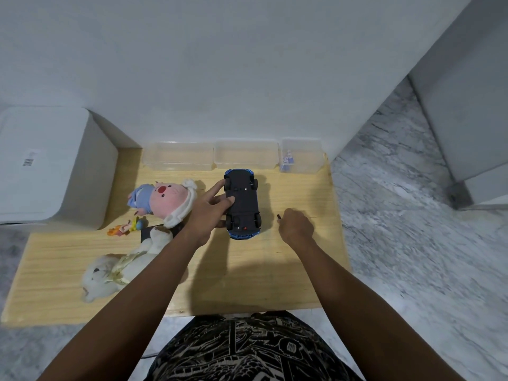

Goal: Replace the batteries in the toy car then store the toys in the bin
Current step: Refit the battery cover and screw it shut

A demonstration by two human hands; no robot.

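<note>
The toy car (242,204) lies belly-up mid-table, just near of the clear bins (246,155). We should pin it flat while working the battery cover. Our left hand (208,213) presses its left side, fingers spread; our right hand (295,226), just right, pinches a small dark tool (278,216).

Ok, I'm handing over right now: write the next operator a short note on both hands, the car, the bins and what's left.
Left hand: fingers rest on the toy car, steadying it.
Right hand: curled round a small dark tool, likely a screwdriver, beside the car.
The car lies upside down on the wooden table, underside apparently closed.
Three clear bins along the wall: left bin and middle bin look empty; right bin holds small items, possibly batteries.
Pink plush, white plush and small figure still on the table.
Left: battery swap, then binning all toys.
</note>
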